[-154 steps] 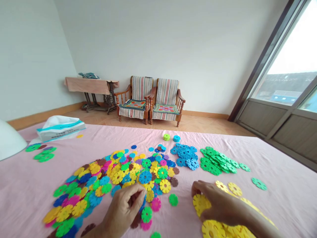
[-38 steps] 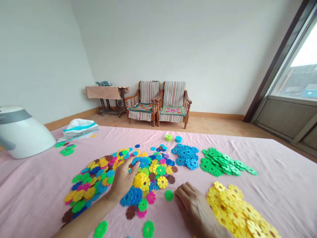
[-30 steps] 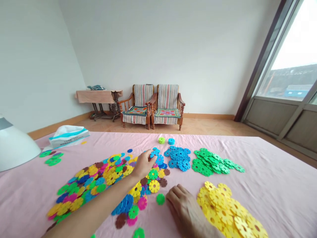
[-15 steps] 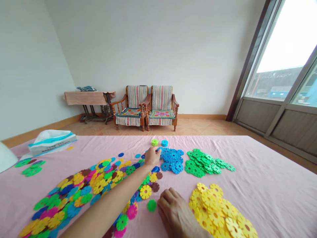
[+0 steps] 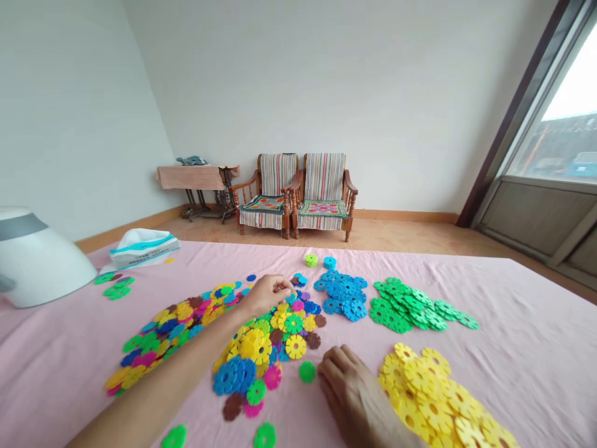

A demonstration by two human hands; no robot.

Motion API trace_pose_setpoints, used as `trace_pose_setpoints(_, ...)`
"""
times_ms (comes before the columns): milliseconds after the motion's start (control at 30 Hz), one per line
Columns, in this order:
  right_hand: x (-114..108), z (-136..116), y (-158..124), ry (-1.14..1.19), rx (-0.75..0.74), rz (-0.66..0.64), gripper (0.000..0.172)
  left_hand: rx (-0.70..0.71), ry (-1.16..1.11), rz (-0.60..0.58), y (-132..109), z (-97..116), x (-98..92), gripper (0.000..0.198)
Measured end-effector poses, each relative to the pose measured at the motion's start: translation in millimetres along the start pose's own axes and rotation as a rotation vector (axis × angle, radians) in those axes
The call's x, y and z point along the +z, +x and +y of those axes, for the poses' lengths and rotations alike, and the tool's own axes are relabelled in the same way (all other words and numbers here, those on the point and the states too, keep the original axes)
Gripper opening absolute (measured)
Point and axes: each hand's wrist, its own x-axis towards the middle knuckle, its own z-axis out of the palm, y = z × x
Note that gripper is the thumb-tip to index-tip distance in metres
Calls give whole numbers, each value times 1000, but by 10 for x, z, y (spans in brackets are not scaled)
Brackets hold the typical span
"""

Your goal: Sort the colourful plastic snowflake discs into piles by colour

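My left hand (image 5: 269, 295) hovers over the far edge of a mixed pile of coloured flower discs (image 5: 256, 345), its fingers curled together; whatever they hold, if anything, is too small to make out. Just right of its fingertips lie a few blue and brown discs (image 5: 299, 280). My right hand (image 5: 347, 389) rests on the cloth with fingers bent down and together, its fingertips hidden, between a lone green disc (image 5: 307, 372) and a heap of yellow discs (image 5: 431, 392). Beyond it are a blue heap (image 5: 342, 292) and a green heap (image 5: 410, 305).
Small stacks of lime discs (image 5: 311, 261) and blue discs (image 5: 329, 263) stand at the back of the pink-covered table (image 5: 527, 323). At left are a tissue pack (image 5: 143, 249), a white appliance (image 5: 41, 267) and several green discs (image 5: 116, 290). Two chairs stand beyond.
The view has swung left, showing more of the white appliance. My left hand has moved left, away from the blue heap and over the mixed pile. My right hand stays beside the yellow heap.
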Motion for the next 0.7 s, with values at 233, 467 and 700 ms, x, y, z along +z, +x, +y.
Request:
trace_pose_setpoints(233, -60, -27, 16, 4, -5, -30, 20, 51, 222, -98, -604, -52, -482, 18)
trace_pose_setpoints(467, -47, -27, 6, 53, 24, -48, 19, 148, 422, -260, -740, -35, -442, 37)
trace_pose_setpoints(700, 102, 52, -37, 133, 45, 4, 21, 31, 319, -279, -656, -55, -404, 14)
